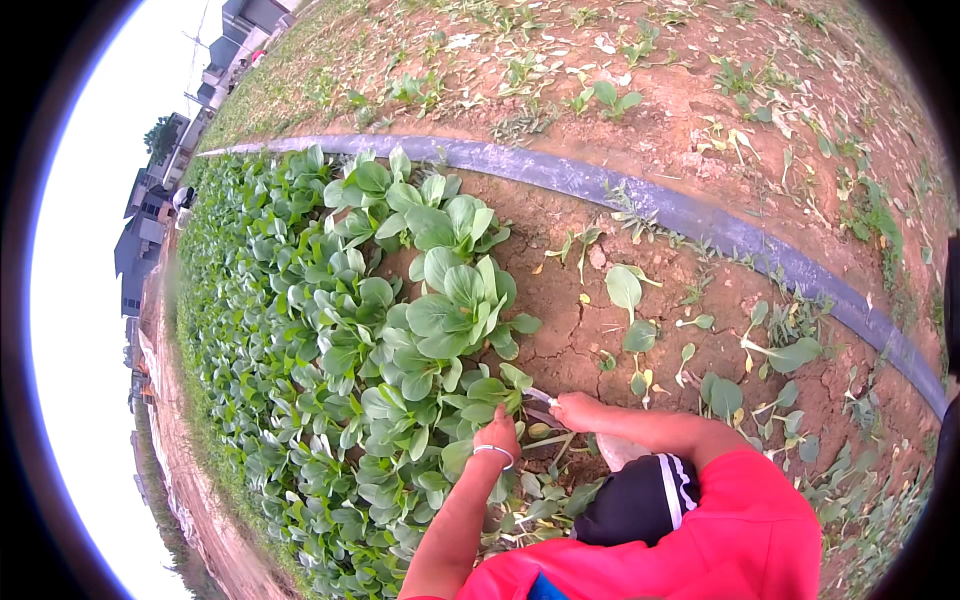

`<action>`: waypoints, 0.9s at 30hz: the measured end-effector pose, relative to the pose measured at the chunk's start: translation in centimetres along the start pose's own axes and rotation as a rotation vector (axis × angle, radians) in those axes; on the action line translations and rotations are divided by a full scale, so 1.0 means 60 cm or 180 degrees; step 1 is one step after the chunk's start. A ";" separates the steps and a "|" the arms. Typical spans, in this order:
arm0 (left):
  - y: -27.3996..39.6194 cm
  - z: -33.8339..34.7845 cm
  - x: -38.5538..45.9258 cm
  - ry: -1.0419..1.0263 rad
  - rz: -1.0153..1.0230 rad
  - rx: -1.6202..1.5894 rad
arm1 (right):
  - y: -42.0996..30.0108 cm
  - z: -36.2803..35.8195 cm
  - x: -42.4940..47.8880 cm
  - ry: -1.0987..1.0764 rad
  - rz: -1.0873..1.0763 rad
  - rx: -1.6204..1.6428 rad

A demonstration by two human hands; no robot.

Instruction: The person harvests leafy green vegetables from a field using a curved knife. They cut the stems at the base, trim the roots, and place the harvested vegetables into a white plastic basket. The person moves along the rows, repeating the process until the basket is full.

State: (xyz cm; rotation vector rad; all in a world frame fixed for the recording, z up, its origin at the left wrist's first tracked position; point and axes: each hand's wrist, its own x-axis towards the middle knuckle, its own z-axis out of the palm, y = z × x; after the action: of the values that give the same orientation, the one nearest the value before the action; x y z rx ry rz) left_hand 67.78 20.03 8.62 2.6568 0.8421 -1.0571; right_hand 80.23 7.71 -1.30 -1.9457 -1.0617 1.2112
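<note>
My left hand (498, 436), with a pale bracelet at the wrist, is at the leaves of a leafy green plant (491, 394) at the edge of the dense crop; leaves partly hide its fingers. My right hand (576, 412) is closed on the handle of a small bladed tool (541, 397), whose metal part points left towards the base of that plant. The tool's tip is hidden among the leaves. A larger leafy green plant (461, 311) stands just beyond both hands. Cut leaves (551, 506) lie on the soil near my knee.
Dense rows of leafy greens (300, 360) fill the left. A flat dark hose (540, 166) curves across the bed from the upper left to the right. Loose leaves (795, 354) and small weeds are scattered over cracked brown soil. Buildings (142, 225) and a distant person (184, 199) are at the far left.
</note>
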 end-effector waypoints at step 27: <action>0.051 -0.128 -0.111 0.0803 0.1354 -0.3663 | -0.128 -0.201 -0.072 0.0341 -0.1169 0.3058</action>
State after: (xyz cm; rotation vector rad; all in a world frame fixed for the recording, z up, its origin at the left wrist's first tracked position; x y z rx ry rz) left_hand 70.02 17.14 18.63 1.8097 0.5869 -0.0325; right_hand 87.72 6.81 11.58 -1.0065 -0.5605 1.0918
